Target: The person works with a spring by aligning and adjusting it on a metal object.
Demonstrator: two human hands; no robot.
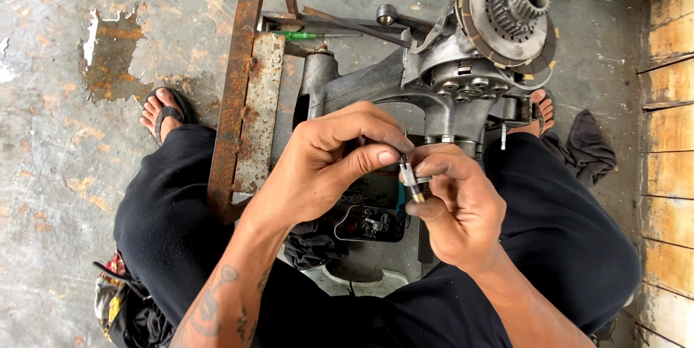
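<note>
Frame centre: small metal pin (413, 182), long axis near vertical, pinched between both hands — left hand (325, 164) at top, right hand (455, 207) at base; engine casing (434, 80) just above.

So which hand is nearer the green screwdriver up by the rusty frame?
Left. The left hand sits below the green screwdriver, closer to the rusty frame. The right hand is lower and further right.
</note>
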